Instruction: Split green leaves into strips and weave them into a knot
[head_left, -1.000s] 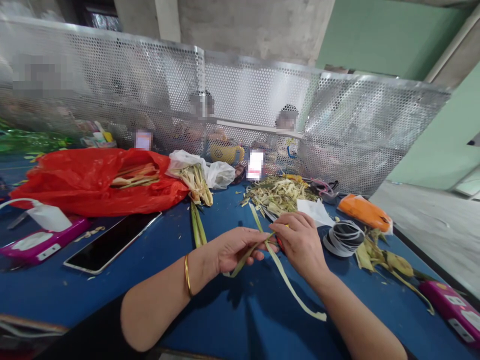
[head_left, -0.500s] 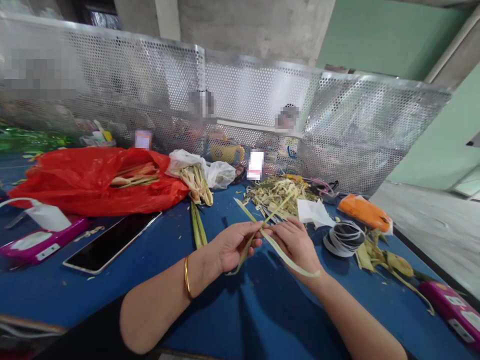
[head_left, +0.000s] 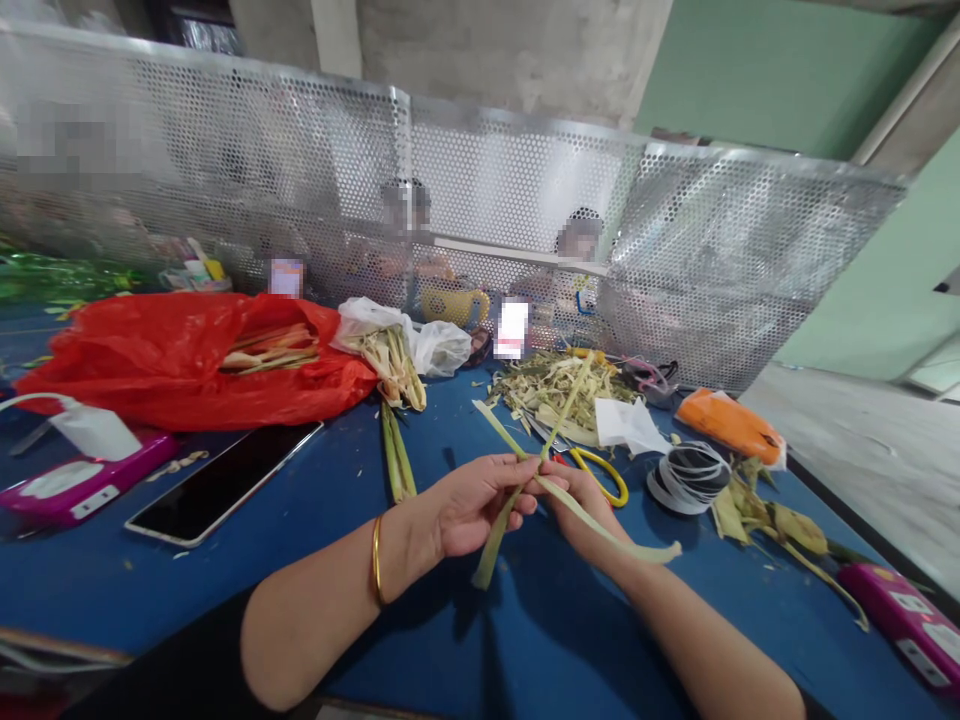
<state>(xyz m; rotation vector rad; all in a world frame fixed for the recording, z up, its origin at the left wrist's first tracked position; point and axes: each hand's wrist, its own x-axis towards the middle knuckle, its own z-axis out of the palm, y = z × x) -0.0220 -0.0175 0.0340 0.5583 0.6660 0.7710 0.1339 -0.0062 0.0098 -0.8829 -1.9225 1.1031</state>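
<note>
My left hand (head_left: 480, 500) pinches crossed pale green leaf strips (head_left: 495, 540) between thumb and fingers. A gold bangle (head_left: 377, 560) circles that wrist. Close against it, my right hand (head_left: 577, 505) also has its fingers closed on the strips at the crossing, though its fingertips are partly hidden. One strip end points up to the right, another up to the left, one hangs below my left hand, and a long one trails over my right wrist. Just beyond my right hand lie scissors with a yellow handle (head_left: 611, 475), partly covered by it.
Leaf scraps (head_left: 562, 390) are heaped ahead, near white paper (head_left: 630, 425) and a spool (head_left: 688, 478). At left are a red plastic bag (head_left: 165, 350), a phone (head_left: 225, 485) and a purple power strip (head_left: 90, 490). A perforated metal screen (head_left: 510, 180) stands behind; people sit beyond it.
Both hands have shifted slightly right. My right hand has turned and lowered, uncovering the yellow scissor handle. The strip below my left hand now hangs straighter, and the trailing strip reaches farther right.
</note>
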